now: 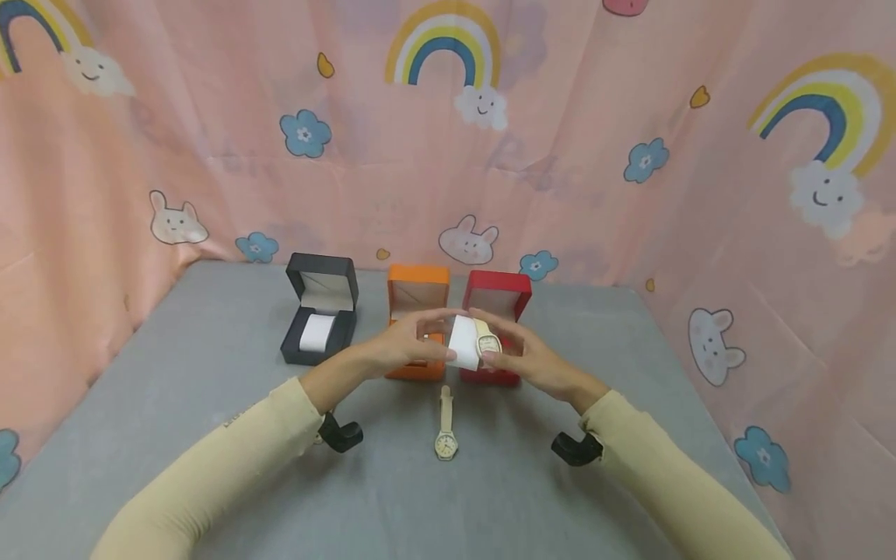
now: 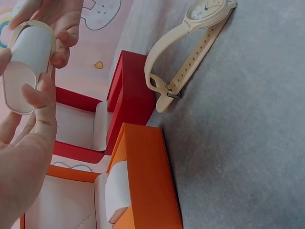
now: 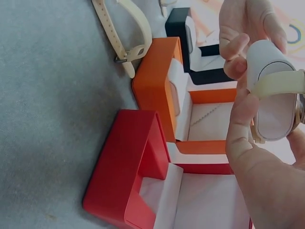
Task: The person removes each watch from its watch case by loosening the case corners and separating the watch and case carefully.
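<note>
Above the front of the boxes, both hands hold a white watch cushion [image 1: 462, 342] with a cream-strapped watch [image 1: 488, 344] around one end. My left hand [image 1: 402, 342] grips the cushion's bare white end between thumb and fingers. At the other end, my right hand [image 1: 539, 362] pinches the watch and cushion, its thumb beside the dial. In the right wrist view the strap [image 3: 279, 83] wraps around the cushion. Right behind the hands stands an opened red watch box [image 1: 498, 281], its inside without a cushion in the right wrist view.
An orange box [image 1: 418, 274] and a black box [image 1: 316, 356] stand opened to the left, each with a white cushion. A second cream watch [image 1: 446, 435] lies on the grey table in front. Another watch [image 1: 318, 439] is mostly hidden behind the left forearm. A patterned curtain [image 1: 392, 179] hangs behind.
</note>
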The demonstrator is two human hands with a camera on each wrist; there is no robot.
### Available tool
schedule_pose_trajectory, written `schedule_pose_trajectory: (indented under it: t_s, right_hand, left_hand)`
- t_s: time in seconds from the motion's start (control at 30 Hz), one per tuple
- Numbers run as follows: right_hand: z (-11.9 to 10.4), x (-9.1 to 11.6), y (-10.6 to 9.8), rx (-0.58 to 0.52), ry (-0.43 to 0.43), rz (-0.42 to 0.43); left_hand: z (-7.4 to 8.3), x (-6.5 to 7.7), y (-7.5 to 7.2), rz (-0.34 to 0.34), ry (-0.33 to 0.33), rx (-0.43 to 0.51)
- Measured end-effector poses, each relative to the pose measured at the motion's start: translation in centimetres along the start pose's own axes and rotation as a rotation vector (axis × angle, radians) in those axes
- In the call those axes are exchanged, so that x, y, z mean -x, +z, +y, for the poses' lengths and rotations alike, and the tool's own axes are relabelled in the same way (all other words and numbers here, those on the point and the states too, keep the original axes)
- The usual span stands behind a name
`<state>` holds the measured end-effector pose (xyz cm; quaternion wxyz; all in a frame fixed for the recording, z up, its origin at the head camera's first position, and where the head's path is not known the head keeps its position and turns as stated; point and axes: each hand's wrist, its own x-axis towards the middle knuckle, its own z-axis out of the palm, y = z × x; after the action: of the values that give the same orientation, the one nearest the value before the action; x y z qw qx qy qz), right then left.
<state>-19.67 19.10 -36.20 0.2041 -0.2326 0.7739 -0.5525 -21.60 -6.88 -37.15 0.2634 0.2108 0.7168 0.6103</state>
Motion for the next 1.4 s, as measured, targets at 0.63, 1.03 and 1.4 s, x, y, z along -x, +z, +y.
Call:
schedule_pose_trajectory:
  t_s: [0.63, 1.03, 1.4]
  right_hand:
    - [0.3, 0.5, -0.9, -0.082, 0.085, -0.093]
    - [0.4, 0.4, -1.2, -0.090, 0.065, -0.013]
    - [1.0, 1.0, -1.6, -0.063, 0.103, 0.055]
  left_hand:
    - [-0.3, -0.1, 0.2, -0.005, -0.003, -0.022]
    - [0.1, -0.5, 0.3, 0.022, -0.013, 0.037]
    - [-0.1, -0.5, 0.4, 0.054, -0.038, 0.047]
